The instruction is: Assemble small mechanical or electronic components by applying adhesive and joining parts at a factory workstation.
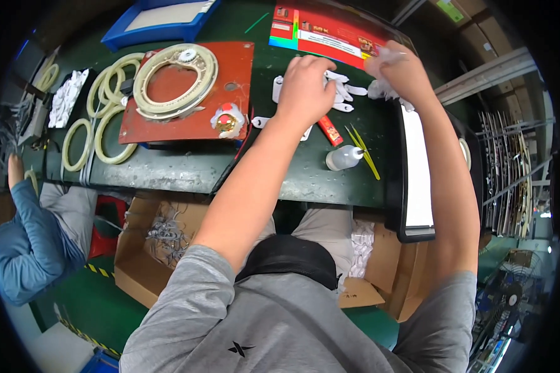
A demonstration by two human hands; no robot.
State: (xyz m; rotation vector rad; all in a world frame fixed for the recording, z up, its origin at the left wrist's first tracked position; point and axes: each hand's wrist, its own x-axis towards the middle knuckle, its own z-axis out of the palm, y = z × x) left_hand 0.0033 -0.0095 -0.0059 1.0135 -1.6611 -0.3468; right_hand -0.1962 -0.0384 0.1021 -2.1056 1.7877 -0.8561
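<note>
My left hand [305, 87] is curled over a pile of small white plastic parts [345, 93] on the dark green bench [186, 168], fingers closed on one of them. My right hand [399, 69] is raised at the far right of the bench, gripping a clump of white plastic pieces [379, 90]. A red tube [330, 130] lies just below the pile. A small clear squeeze bottle [343, 157] rests on its side nearby, beside thin yellow-green sticks [364, 152].
A red plate [230, 68] carries a cream ring assembly [175, 79]. Loose cream rings [99, 133] lie left of it. A blue tray [162, 22] sits at the back, a red printed box [330, 34] behind my hands, a black-framed white panel [417, 174] on the right. Another person's blue sleeve [25, 242] is at left; cardboard boxes [149, 248] stand below.
</note>
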